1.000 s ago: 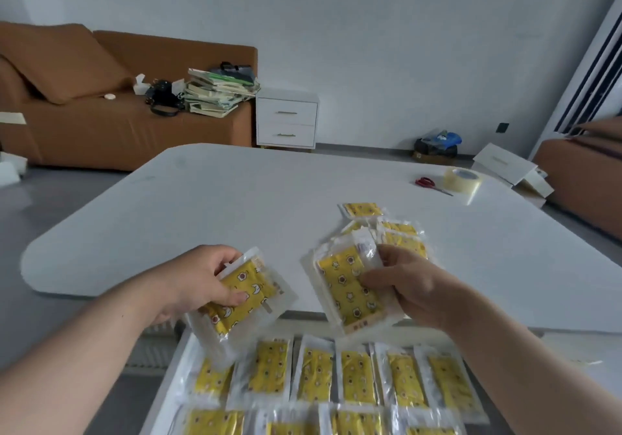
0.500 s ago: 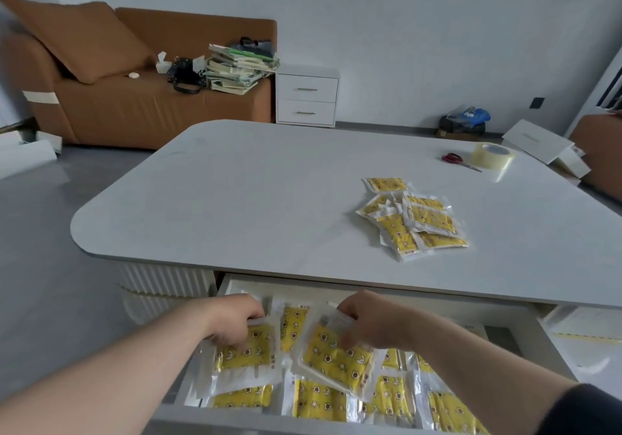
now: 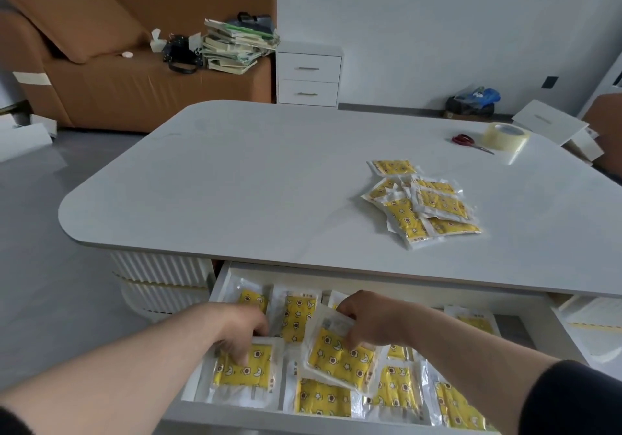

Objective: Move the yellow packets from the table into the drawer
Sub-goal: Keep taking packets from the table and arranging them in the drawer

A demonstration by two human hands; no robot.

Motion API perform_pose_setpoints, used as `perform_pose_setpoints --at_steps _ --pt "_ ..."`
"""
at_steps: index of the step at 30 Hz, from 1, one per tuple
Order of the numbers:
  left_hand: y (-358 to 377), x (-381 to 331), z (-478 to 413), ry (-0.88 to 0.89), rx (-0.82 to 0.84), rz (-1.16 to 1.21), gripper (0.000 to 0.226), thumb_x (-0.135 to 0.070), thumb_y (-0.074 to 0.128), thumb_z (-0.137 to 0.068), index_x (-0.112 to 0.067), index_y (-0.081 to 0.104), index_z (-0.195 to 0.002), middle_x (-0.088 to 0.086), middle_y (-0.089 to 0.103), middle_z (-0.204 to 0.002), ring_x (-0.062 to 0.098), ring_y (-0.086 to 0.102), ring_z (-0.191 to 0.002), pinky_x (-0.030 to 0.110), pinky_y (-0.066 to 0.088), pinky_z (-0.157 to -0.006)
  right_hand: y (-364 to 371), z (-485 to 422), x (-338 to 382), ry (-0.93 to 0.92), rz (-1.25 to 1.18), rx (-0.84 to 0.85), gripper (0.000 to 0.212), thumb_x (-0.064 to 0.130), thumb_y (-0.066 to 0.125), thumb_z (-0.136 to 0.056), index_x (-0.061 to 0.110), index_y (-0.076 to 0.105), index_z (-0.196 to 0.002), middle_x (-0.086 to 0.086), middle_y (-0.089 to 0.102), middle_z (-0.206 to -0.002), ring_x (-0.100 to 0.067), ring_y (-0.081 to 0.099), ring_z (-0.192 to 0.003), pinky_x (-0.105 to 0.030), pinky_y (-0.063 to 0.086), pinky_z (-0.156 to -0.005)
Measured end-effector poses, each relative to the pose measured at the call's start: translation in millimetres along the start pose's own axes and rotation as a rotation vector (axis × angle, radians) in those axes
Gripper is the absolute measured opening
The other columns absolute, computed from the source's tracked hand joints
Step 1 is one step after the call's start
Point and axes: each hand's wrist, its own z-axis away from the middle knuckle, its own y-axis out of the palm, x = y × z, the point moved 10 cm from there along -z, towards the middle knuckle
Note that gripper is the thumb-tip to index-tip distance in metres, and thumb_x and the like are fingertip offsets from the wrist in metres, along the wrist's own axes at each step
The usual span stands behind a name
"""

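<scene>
Both hands are down inside the open white drawer point(image 3: 220, 286) under the table's front edge. My left hand point(image 3: 240, 332) presses a yellow packet point(image 3: 244, 369) with star and moon prints flat at the drawer's left front. My right hand point(image 3: 368, 321) pinches the top of a second yellow packet point(image 3: 340, 359), tilted above the packets lying there. Several more yellow packets line the drawer. A loose pile of yellow packets point(image 3: 422, 204) lies on the white table point(image 3: 235, 178), right of centre.
Red-handled scissors point(image 3: 466, 140) and a roll of clear tape point(image 3: 505, 135) lie at the table's far right. Beyond the table are a brown sofa point(image 3: 111, 74) stacked with books, a white two-drawer cabinet point(image 3: 308, 79) and flat white boxes on the floor.
Both hands dropped from above the table edge into the drawer, each carrying a packet. The left packet now lies flat; the right one is still tilted in the fingers.
</scene>
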Motion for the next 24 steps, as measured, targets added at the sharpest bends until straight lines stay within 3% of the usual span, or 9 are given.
perform_pose_setpoints --at_steps 4,8,12,15,21,24 --pt "3 4 -5 0.026 -0.059 0.044 0.059 -0.009 0.071 -0.078 -0.020 0.053 -0.133 0.000 0.059 -0.125 0.018 0.060 -0.103 0.024 0.052 -0.080 6 -3 2 -0.017 0.009 0.028 0.024 0.019 0.074 -0.077 0.024 0.067 -0.100 0.009 0.062 -0.089 -0.013 0.056 -0.080 -0.023 0.044 -0.068" --pt "-2 8 -4 0.068 -0.155 0.115 0.035 -0.018 0.065 -0.086 -0.024 0.062 -0.121 -0.009 0.060 -0.110 0.009 0.058 -0.095 0.019 0.048 -0.078 18 -4 3 -0.018 0.034 0.081 0.036 0.018 0.074 -0.079 0.022 0.066 -0.114 0.007 0.064 -0.102 -0.016 0.058 -0.093 -0.028 0.046 -0.083" --pt "-6 5 -5 0.092 -0.211 0.058 0.027 -0.014 0.064 -0.087 -0.024 0.068 -0.112 -0.012 0.057 -0.096 0.008 0.056 -0.087 0.014 0.041 -0.066 32 -8 6 -0.014 0.019 0.118 0.040 0.013 0.073 -0.079 0.021 0.065 -0.117 0.001 0.066 -0.114 -0.021 0.060 -0.104 -0.037 0.050 -0.095" --pt "-8 5 -5 0.097 -0.220 0.026 0.029 -0.011 0.065 -0.085 -0.024 0.068 -0.111 -0.011 0.058 -0.097 0.009 0.054 -0.086 0.016 0.040 -0.066 38 -12 10 -0.025 0.027 0.118 0.039 0.014 0.074 -0.079 0.020 0.065 -0.117 -0.001 0.066 -0.114 -0.023 0.061 -0.105 -0.039 0.050 -0.095" --pt "-5 5 -8 0.108 -0.207 0.023 0.032 -0.008 0.066 -0.084 -0.024 0.068 -0.112 -0.007 0.063 -0.108 0.011 0.058 -0.094 0.021 0.047 -0.074 46 -19 19 -0.069 0.058 0.071 0.040 0.019 0.076 -0.080 0.021 0.063 -0.118 -0.001 0.063 -0.115 -0.021 0.058 -0.099 -0.030 0.048 -0.084" --pt "-4 5 -9 0.110 -0.197 0.008 0.035 -0.004 0.064 -0.084 -0.023 0.068 -0.113 -0.006 0.064 -0.110 0.012 0.059 -0.095 0.024 0.051 -0.078 49 -22 19 -0.071 0.089 0.049 0.043 0.022 0.076 -0.081 0.023 0.062 -0.122 0.000 0.060 -0.118 -0.022 0.057 -0.102 -0.031 0.048 -0.088"
